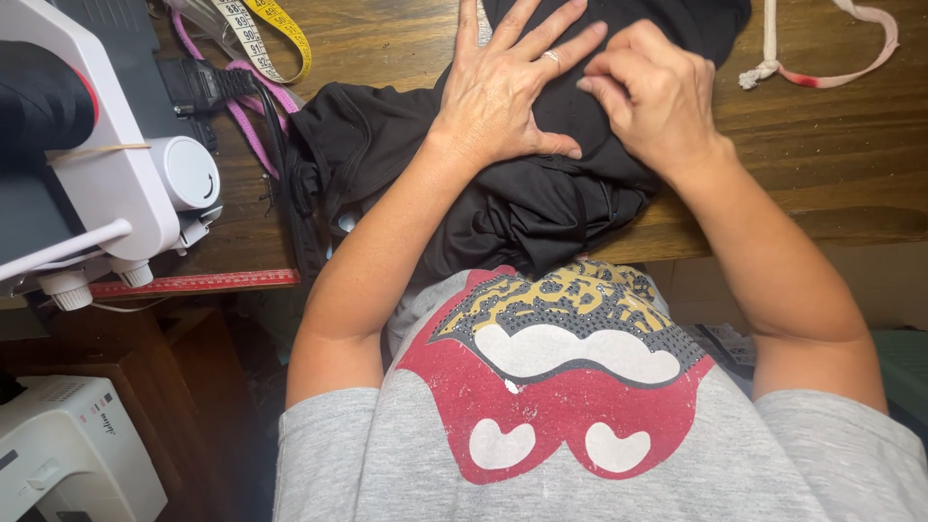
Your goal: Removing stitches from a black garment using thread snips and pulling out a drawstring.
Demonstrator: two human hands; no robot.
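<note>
You face a dark wooden table (822,164), white sewing machine (116,174) at your left, red ruler (193,283) along its edge, yellow tape measure (275,34) beyond, warm even light.

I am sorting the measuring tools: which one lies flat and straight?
The red ruler at the table's front edge, below the white sewing machine; the yellow tape measure curls.

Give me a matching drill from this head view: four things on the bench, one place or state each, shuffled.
Things:
1. black fabric garment
2. yellow measuring tape
3. red flat ruler
4. white sewing machine

Places or states:
A. along the wooden table's near edge, left
B. pressed under the left hand and right hand
C. far left, on the table
D. curled at the top, left of centre

Pairs: 1-B, 2-D, 3-A, 4-C
</note>
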